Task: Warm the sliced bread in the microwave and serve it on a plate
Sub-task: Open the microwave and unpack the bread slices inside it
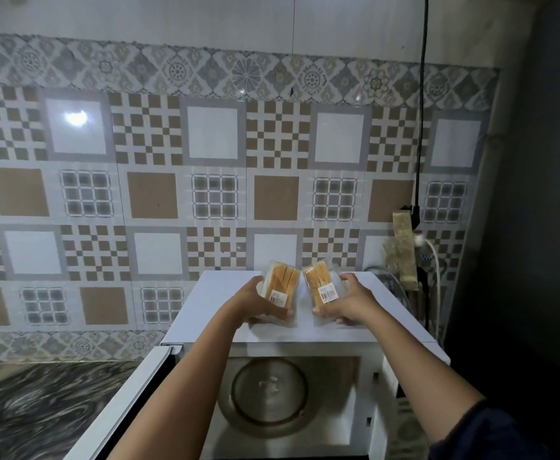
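Two clear plastic packs of sliced bread are on top of the white microwave (pixel 391 313). My left hand (pixel 255 302) grips the left bread pack (pixel 280 283), which has a white label. My right hand (pixel 346 303) grips the right bread pack (pixel 321 282), which carries a barcode sticker. Both packs are tilted, slices on edge, close together but apart. The microwave door (pixel 129 403) is swung open to the left. Inside, the round glass turntable (pixel 268 390) is bare. No plate is in view.
A patterned tile wall (pixel 215 180) stands right behind the microwave. A dark marbled countertop (pixel 36 403) lies to the left. At the right, a black cable (pixel 421 127) hangs down to a plug, beside a white cord (pixel 436 260) and a dark wall.
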The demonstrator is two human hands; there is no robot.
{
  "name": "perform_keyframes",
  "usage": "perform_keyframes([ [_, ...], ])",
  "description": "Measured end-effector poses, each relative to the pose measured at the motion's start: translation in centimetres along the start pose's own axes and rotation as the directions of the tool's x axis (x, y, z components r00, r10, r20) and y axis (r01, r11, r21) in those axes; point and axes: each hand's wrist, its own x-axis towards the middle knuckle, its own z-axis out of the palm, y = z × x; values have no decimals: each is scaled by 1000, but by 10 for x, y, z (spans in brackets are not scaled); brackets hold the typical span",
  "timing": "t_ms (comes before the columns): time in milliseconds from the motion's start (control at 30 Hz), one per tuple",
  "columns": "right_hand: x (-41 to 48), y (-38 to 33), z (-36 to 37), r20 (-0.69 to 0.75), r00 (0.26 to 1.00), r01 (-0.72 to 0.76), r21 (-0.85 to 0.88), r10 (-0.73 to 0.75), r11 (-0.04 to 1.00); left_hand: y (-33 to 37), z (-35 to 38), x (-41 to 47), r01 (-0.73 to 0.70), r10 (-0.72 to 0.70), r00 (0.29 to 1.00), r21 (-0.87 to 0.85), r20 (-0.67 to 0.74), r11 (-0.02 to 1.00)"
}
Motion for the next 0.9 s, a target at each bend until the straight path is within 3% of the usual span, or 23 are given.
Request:
perform_keyframes([
  [100, -9, 6, -1, 54, 998, 5, 143, -13, 990, -1, -1, -9, -59, 61, 998, -61, 28, 996],
  [300, -51, 24, -2, 23, 998, 50, 352, -61, 935, 4, 14, -50, -188, 188, 982, -122, -10, 975],
  [467, -101, 46, -10, -50, 985, 171, 250, -164, 953, 0, 37, -103, -236, 217, 969, -175, -122, 956],
  [633, -153, 87, -1, -73, 977, 214, 368, -202, 905, -25, 74, -159, -182, 126, 979, -410, -159, 894],
  [900, -236, 171, 30, -112, 969, 246, 352, -220, 903, -66, 159, -248, -168, 61, 966, -426, -253, 889],
])
